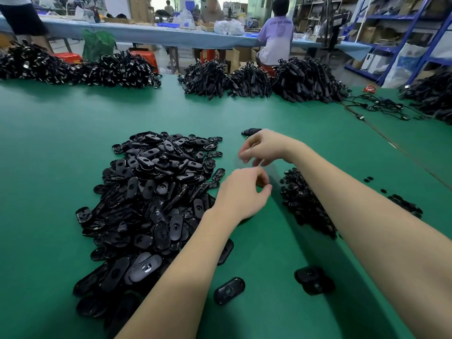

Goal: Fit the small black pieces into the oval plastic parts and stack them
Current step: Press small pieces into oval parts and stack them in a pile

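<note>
**Light, slick shells want an edge pinch**

Both hands are hovering mid-table: the left hand and right hand are curling their fingers, but whether they are holding anything I cannot tell. The oval plastic parts are lying heaped to the left, the small black pieces to the right. They are probably light, stiff and glossy; best pinched by the rims.

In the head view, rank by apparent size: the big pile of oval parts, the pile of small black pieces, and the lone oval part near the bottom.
1. Pile of oval parts, clearly largest.
2. Pile of small black pieces, partly hidden by the right forearm, so its full extent is unsure.
3. Lone oval part, smallest, though nearest the camera.
</note>
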The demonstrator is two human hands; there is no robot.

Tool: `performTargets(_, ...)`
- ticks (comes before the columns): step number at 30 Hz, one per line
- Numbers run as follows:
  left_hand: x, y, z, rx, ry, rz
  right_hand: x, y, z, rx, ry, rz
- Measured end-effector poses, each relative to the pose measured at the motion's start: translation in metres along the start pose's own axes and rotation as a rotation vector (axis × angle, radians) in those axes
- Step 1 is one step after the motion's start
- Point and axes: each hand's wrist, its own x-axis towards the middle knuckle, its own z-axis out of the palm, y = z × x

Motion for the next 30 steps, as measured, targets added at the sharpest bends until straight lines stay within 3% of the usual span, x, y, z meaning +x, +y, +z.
performTargets(2,-0.001,0.003,0.000,0.048,-0.039,0.035,-0.002,-0.017,0.006,-0.100,-0.138,-0.039)
performTargets(6,-0.001,0.004,-0.002,0.065,-0.063,0.036,0.003,-0.041,0.024,-0.201,-0.173,-0.082)
performTargets(9,-0.001,0.003,-0.003,0.031,-0.070,0.041,0.008,-0.046,0.033,-0.296,-0.106,-0.082)
performTargets(15,0.003,-0.004,-0.005,-0.070,-0.125,-0.015,-0.001,-0.038,0.016,-0.240,-0.022,-0.065)
performTargets(18,0.005,-0.007,-0.004,-0.111,-0.046,-0.022,-0.014,-0.022,-0.002,-0.169,0.091,-0.063)
performTargets(22,0.009,-0.011,-0.008,-0.143,0.182,-0.111,-0.043,0.010,-0.017,-0.031,0.258,-0.084)
performTargets(24,0.011,-0.009,-0.013,-0.288,0.216,-0.255,-0.060,0.025,-0.016,0.038,0.302,-0.100)
performTargets(27,0.014,0.001,-0.019,-0.753,0.044,-0.459,-0.077,0.036,-0.004,0.130,0.297,-0.158)
performTargets(30,0.012,0.008,-0.019,-0.925,-0.040,-0.478,-0.082,0.034,0.006,0.105,0.256,-0.215)
